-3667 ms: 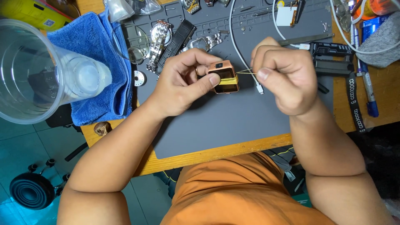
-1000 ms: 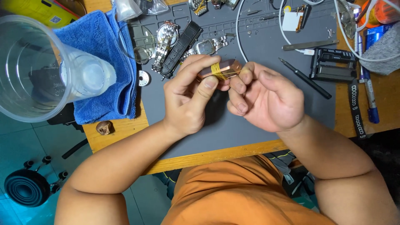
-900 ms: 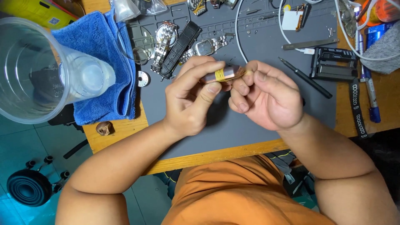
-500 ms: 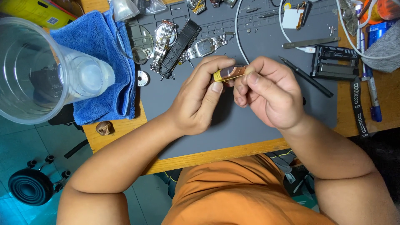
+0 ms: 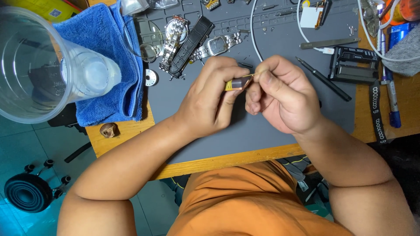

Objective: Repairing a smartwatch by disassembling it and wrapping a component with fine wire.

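Observation:
My left hand (image 5: pixel 213 100) pinches a small brown and yellow block-shaped part (image 5: pixel 236 84) between thumb and fingers, above the grey work mat (image 5: pixel 245 135). My right hand (image 5: pixel 282 98) is pressed up against it and pinches a thin wire (image 5: pixel 249 76) that sticks out of the part's right end. Both hands hover over the middle of the mat, and my fingers hide most of the part.
Metal watches and a black strap (image 5: pixel 192 41) lie at the mat's top. A blue towel (image 5: pixel 111 65) and a clear plastic cup (image 5: pixel 39 65) sit at left. A black pen-like tool (image 5: pixel 323 78), tweezers (image 5: pixel 330 43), a black holder (image 5: pixel 352 65) and white cables (image 5: pixel 253 30) lie at right.
The part has turned in my left hand's fingers and my right hand has shifted from cupping it to pinching the thin wire at its end. Both hands stay over the mat's middle.

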